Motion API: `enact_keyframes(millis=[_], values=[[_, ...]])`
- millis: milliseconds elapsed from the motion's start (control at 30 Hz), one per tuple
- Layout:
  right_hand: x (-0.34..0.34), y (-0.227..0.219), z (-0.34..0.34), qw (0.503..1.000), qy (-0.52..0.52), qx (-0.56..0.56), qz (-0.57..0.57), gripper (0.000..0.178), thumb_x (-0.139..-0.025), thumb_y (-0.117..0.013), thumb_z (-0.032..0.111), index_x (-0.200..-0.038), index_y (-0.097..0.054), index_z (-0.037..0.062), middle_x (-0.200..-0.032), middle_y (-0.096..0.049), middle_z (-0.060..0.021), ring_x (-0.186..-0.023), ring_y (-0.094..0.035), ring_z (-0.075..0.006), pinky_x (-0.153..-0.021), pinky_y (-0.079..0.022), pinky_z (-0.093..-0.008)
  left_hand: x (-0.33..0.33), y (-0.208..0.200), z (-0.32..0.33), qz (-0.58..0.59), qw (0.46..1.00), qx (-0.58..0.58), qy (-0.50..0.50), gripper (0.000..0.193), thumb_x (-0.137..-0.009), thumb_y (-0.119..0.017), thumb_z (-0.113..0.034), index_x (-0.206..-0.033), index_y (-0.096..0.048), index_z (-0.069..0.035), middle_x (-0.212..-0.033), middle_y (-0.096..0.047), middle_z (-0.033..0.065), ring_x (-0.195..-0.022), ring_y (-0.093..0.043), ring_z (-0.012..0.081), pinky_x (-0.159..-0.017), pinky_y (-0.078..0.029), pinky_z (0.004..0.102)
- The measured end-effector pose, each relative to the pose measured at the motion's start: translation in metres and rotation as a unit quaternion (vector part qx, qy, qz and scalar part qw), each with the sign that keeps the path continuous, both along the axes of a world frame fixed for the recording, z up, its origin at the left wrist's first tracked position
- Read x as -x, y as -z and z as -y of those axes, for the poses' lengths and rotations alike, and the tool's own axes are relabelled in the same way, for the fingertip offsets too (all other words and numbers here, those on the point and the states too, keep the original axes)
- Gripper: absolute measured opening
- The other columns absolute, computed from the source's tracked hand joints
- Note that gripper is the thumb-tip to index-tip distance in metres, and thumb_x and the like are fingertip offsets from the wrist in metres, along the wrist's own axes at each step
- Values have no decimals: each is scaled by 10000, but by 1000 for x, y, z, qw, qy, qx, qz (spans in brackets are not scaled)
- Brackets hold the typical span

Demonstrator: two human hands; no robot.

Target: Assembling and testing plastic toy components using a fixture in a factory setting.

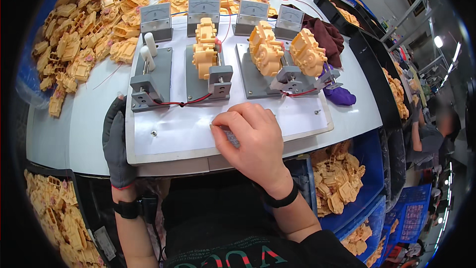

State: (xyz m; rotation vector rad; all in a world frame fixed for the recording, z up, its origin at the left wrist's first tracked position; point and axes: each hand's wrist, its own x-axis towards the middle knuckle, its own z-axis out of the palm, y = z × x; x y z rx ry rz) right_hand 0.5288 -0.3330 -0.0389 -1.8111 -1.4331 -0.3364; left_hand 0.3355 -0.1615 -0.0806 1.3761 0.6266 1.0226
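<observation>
Front strip of the white board point(163, 141) lies open between left hand point(118, 141) and right hand point(253, 136) — passable. Behind it, four grey fixtures point(151, 77) with yellow plastic parts point(265, 49) block reach — narrow gaps between.

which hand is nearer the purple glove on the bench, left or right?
Right. The right hand rests on the white board, left of and below the purple glove. The left hand, in a grey glove, grips the board's far left edge, much farther away.
</observation>
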Motion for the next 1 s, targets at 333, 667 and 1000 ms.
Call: enact_keyframes(millis=[333,667,1000], values=[[1,-3,0,1000,-2,12,-18,96,-781,-729,85,-834,-650,99,-831,-600,-28,-773,-585,-235,-701,-443,-353,1,2,-3,14,1000,25,5,426,-1040,-404,-198,-1409,-467,5,-1360,-548,117,-1199,-542,165,-1032,-420,290],[2,-3,0,1000,5,16,-24,76,-800,-719,91,-835,-652,81,-832,-603,-34,-780,-585,-237,-704,-444,-357,2,3,-3,40,998,54,18,427,-1038,-416,-205,-1416,-469,-13,-1376,-547,109,-1194,-548,159,-1023,-427,289],[-2,0,-3,1000,1,-2,-6,102,-803,-725,116,-814,-625,96,-805,-558,-14,-754,-562,-212,-654,-417,-350,-1,1,-1,18,999,31,0,420,-1036,-428,-201,-1408,-477,-14,-1350,-562,104,-1177,-557,151,-1007,-440,282]])
